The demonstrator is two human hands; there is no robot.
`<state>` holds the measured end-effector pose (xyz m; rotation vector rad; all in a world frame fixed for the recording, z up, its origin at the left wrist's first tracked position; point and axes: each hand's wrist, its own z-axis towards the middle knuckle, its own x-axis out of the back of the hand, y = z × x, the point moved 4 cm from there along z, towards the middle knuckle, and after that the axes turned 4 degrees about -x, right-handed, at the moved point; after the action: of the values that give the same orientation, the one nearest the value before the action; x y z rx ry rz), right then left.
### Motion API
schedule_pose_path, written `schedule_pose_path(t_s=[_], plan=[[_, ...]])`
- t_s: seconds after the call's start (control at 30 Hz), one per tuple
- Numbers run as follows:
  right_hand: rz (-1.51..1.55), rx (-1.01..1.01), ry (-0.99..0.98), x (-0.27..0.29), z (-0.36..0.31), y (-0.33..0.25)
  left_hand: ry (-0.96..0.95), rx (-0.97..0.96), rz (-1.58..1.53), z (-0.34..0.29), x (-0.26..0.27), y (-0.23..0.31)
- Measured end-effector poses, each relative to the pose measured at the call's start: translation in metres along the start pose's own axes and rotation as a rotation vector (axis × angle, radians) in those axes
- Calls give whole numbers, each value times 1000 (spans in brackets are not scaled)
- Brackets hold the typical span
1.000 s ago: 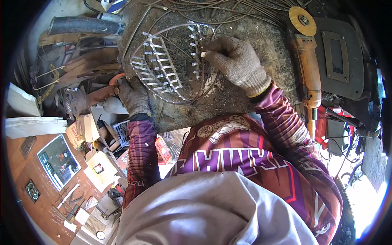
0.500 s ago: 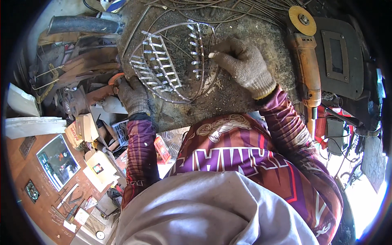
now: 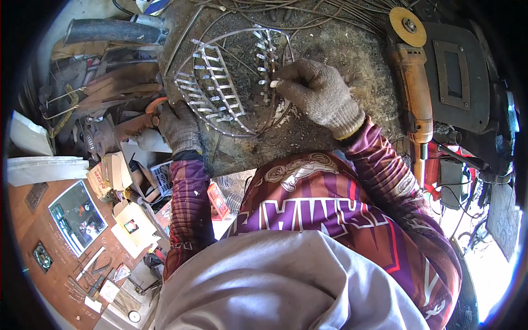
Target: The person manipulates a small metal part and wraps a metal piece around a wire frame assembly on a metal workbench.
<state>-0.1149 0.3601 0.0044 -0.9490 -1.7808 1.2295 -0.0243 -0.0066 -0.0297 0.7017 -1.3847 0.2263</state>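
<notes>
On the dark metal worktable (image 3: 308, 144) lies a leaf-shaped frame of bent metal rod (image 3: 222, 134). Inside it are rows of short bright metal rods (image 3: 222, 85) along thin bars. My right hand (image 3: 330, 102), in a grey knit glove, is closed in a pinch at the frame's right side. A short white stick, like chalk (image 3: 274, 84), pokes from its fingertips beside the right-hand row of rods. My left hand (image 3: 180, 129), also gloved, is curled at the table's left edge, apart from the frame. Its fingers are partly hidden, next to an orange handle (image 3: 156, 105).
An angle grinder (image 3: 413, 93) with a yellow disc lies along the table's right side, beside a dark welding mask (image 3: 459, 77). Loose metal rods (image 3: 330, 16) cross the back. Left are a grey pipe (image 3: 113, 33), cardboard boxes (image 3: 116, 171) and a brown board with tools (image 3: 60, 258).
My right hand has shifted slightly left and toward me, bringing the white stick close to the right-hand row of rods. My left hand stays in place.
</notes>
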Motion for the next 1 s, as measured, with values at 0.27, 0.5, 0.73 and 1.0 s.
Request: schedule_pose_path(t_s=[0.27, 0.5, 0.73, 1.0], plan=[[3, -88, 1, 8, -1, 14, 3, 1, -5, 0, -3, 2], [30, -1, 27, 0, -3, 1, 30, -73, 36, 5, -4, -5], [-60, 15, 46, 1, -2, 4, 140, -115, -42, 2, -3, -3], [17, 37, 43, 7, -12, 13, 156, -165, -8, 4, -4, -7]])
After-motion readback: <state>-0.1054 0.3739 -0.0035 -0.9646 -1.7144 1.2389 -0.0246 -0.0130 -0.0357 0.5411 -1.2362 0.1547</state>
